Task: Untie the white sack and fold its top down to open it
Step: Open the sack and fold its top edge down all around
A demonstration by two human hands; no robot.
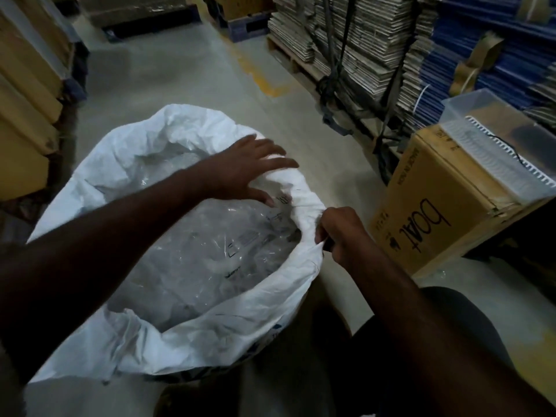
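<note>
A large white woven sack [126,335] stands on the floor with its mouth wide open and its rim rolled outward. Clear plastic packets [204,254] fill the inside. My left hand [243,170] reaches across the opening, fingers spread, resting on the far right part of the rolled rim. My right hand [340,233] is closed in a fist on the rim's right edge, pinching a fold of the white fabric. No tie or string shows on the sack.
A brown "boat" cardboard box [436,212] stands right of the sack with a clear plastic tray [493,139] on top. Pallets of flattened cartons [355,40] and blue sheets [496,55] line the right. Brown stacks [27,85] fill the left. Grey floor [186,70] lies beyond.
</note>
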